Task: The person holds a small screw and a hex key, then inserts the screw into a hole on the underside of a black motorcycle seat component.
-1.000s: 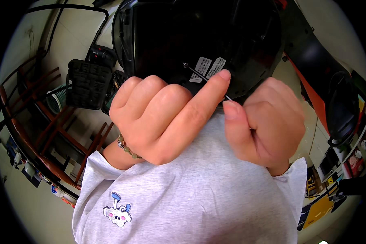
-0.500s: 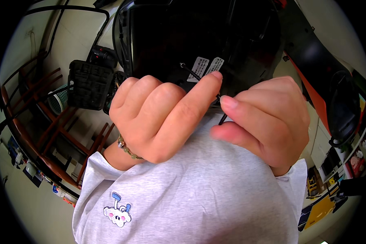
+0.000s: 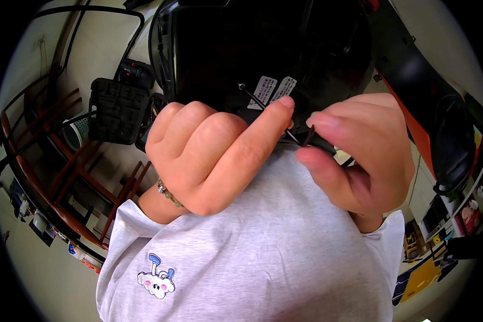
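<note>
A thin black hex key (image 3: 258, 103), bent into an L, slants across the dark panel (image 3: 214, 59) in front of me. Its far end meets a small round metal spot on that panel. Along its long arm, my left hand (image 3: 209, 155) is closed, index finger stretched over the shaft; the thumb is mostly hidden. At the near end, the key's short arm points up and right. My right hand (image 3: 365, 155) is beside it, thumb and index finger apart around the bend, the index tip close to the short arm; whether they touch is unclear. Two printed labels (image 3: 262, 92) sit behind the key.
An opened black tool case (image 3: 118, 111) lies to the left, with a black power tool (image 3: 136, 73) beyond it. Farther left are brown wooden chairs (image 3: 53, 182) and a green-white basket (image 3: 77, 131). A black and orange panel (image 3: 413, 80) stands at the right.
The key's short arm has swung from pointing down to pointing up and right. My right thumb and index finger have spread apart and shifted slightly right. My left hand has barely moved.
</note>
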`<state>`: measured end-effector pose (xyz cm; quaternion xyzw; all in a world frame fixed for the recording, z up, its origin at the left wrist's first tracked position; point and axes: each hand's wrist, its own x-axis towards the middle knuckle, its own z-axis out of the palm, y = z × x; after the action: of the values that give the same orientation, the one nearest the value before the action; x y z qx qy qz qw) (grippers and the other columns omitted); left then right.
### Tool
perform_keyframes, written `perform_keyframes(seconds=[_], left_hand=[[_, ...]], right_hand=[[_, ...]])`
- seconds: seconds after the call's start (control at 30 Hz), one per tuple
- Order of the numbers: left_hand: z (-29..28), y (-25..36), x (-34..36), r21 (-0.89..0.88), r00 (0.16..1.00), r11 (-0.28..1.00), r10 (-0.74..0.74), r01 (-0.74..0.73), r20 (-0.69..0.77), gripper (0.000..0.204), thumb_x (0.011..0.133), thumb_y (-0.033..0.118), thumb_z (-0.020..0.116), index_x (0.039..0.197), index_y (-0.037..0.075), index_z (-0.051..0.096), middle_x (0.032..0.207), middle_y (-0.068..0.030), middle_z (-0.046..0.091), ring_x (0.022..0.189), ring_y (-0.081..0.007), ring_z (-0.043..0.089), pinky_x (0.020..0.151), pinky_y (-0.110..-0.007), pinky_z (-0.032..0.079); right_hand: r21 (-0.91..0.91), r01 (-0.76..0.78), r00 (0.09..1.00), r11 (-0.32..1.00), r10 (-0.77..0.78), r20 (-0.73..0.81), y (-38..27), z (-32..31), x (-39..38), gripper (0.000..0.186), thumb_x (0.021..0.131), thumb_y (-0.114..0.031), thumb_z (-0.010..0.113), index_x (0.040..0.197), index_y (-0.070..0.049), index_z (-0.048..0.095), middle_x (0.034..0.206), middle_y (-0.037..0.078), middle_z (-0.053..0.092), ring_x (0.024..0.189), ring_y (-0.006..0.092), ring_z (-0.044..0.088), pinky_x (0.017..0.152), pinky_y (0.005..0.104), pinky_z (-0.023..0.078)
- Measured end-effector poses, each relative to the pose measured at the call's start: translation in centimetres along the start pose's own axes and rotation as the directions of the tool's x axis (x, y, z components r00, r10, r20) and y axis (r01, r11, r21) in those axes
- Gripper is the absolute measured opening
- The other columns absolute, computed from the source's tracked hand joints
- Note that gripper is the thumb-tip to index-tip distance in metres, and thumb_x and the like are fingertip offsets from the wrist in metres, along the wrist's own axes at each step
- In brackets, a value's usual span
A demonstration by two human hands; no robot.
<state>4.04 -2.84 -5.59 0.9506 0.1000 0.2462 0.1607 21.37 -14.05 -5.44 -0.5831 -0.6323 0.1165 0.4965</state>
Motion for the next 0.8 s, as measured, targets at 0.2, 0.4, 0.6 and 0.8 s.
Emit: perform_keyframes(seconds=[0.2,0.4,0.6,0.8], left_hand=[[0.2,0.0,-0.1,-0.003,1.0,1.0,-0.003,0.003,-0.02,0.035,0.065,0.002,0.078,0.098,0.0,0.068,0.081,-0.0008,0.068,0.053,-0.0119,0.043,0.049,-0.025,0.032],[0.1,-0.2,0.0,-0.028,1.0,1.0,-0.013,0.013,-0.005,0.031,0.066,0.0,0.076,0.096,-0.001,0.067,0.087,-0.0023,0.07,0.053,-0.0115,0.043,0.049,-0.025,0.032],[0.0,0.1,0.0,-0.014,1.0,1.0,-0.024,0.024,0.006,0.029,0.068,-0.001,0.073,0.096,-0.003,0.066,0.087,-0.0039,0.071,0.053,-0.0124,0.044,0.049,-0.025,0.034],[0.2,0.1,0.0,0.023,0.999,0.999,-0.024,0.025,-0.021,0.026,0.071,0.002,0.071,0.096,-0.002,0.067,0.085,-0.0036,0.07,0.053,-0.0131,0.044,0.048,-0.025,0.034]], right_hand=[[-0.163,0.127,0.992,0.978,-0.125,0.023,0.5,-0.2,-0.1,0.037,0.069,-0.016,0.081,0.097,-0.002,0.062,0.089,0.007,0.062,0.071,0.0214,0.057,0.059,0.0303,0.046],[-0.188,0.027,0.996,0.982,-0.011,0.089,-0.2,-0.2,-0.3,0.018,0.071,-0.008,0.075,0.078,-0.005,0.058,0.074,0.006,0.058,0.064,0.0195,0.053,0.053,0.0306,0.04],[0.017,-0.156,0.983,0.988,0.154,0.105,-1.1,0.4,-0.4,0.016,0.069,-0.007,0.073,0.076,-0.005,0.058,0.073,0.007,0.059,0.059,0.0193,0.053,0.053,0.0304,0.04],[0.051,0.058,0.995,0.997,-0.062,0.082,0.2,-0.1,0.2,0.025,0.07,-0.011,0.076,0.091,-0.003,0.065,0.084,0.008,0.064,0.068,0.0203,0.058,0.056,0.0305,0.044]])
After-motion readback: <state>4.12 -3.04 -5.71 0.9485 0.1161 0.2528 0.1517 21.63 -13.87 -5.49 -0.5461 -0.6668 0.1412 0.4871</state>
